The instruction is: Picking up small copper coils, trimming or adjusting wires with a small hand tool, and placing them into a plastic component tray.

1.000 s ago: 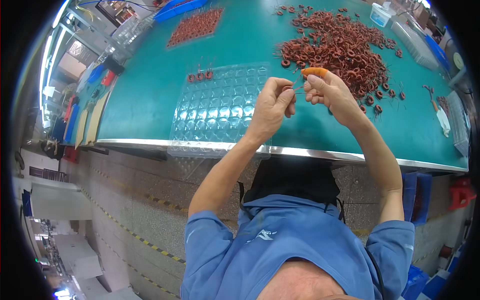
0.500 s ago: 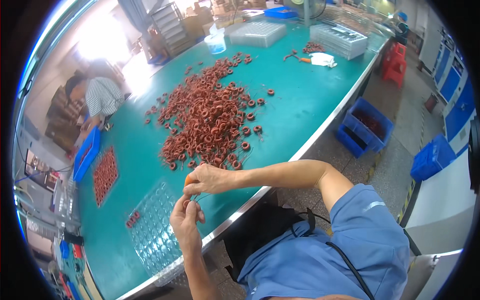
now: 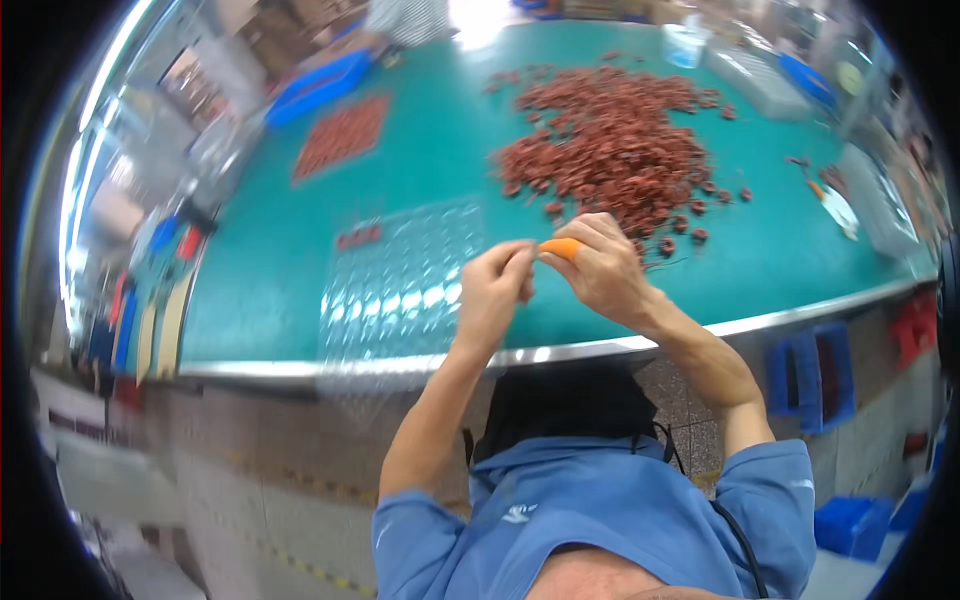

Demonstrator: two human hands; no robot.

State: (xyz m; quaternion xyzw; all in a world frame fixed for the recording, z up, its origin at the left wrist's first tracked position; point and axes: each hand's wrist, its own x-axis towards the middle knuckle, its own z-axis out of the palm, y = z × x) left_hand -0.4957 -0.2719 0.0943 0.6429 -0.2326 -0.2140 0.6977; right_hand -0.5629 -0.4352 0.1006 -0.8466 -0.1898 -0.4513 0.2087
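My left hand (image 3: 495, 292) is closed in a pinch above the green table, by the right edge of a clear plastic tray (image 3: 400, 270). Half a second earlier a red-brown ring coil with wire leads showed in its fingers; now those fingers hide most of it. My right hand (image 3: 607, 268) is also closed, its fingertips meeting the left hand's. An orange finger cover (image 3: 560, 248) is on one of its fingers. Whatever these fingertips pinch is too blurred to make out. Just beyond lies a large heap of red-brown ring coils (image 3: 620, 140). A few coils (image 3: 360, 236) sit in the tray's far left part.
A filled sheet of coils (image 3: 343, 136) and a blue bin (image 3: 320, 88) lie at the far left. Beyond the heap stands a white tub (image 3: 684, 44). Clear stacked trays (image 3: 880, 200) and an orange-handled tool (image 3: 830, 205) are at right. The table's metal edge (image 3: 600, 347) runs before me.
The view has swung left, so the table's front edge now runs nearly level. Both hands stay together at the fingertips and have moved over to the tray's right side.
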